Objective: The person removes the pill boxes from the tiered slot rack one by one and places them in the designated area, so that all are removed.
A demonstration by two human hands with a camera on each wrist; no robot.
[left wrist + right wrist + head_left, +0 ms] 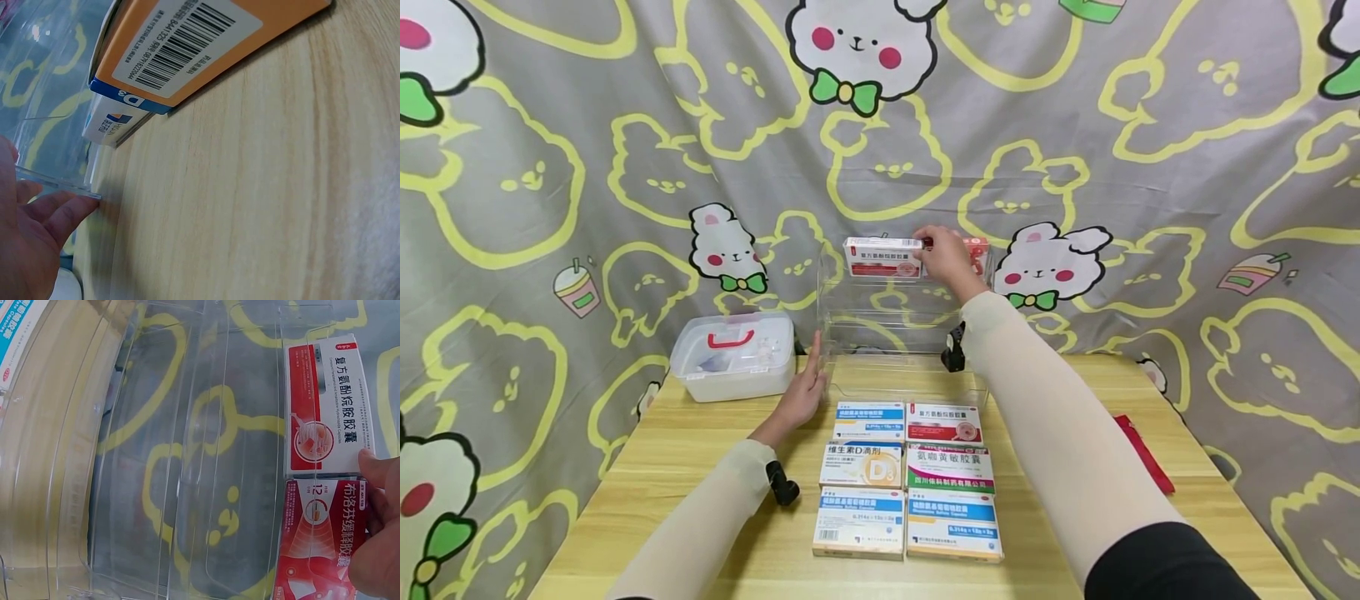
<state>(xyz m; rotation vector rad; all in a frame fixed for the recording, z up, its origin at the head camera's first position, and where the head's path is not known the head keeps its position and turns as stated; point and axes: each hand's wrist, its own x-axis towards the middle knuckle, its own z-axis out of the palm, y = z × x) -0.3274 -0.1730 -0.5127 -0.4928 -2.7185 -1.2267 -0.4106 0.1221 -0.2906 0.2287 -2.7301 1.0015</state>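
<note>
A clear tiered display rack (898, 321) stands at the back of the table. On its top tier are a white-and-red medicine box (883, 258) and a red medicine box (322, 540), side by side. My right hand (946, 258) reaches over their tops and grips the red box, with one fingertip touching the white-and-red box's upper corner. The red box is partly hidden by that hand. Low on the rack's left side, my left hand (803, 392) rests its extended fingers (75, 209) against the clear plastic edge.
In front of the rack, several medicine boxes (859, 523) lie in two columns. A lidded clear case (733, 379) with a red handle sits at the back left. Something red (1145, 454) lies on the right. A patterned curtain (1037, 108) hangs behind the table.
</note>
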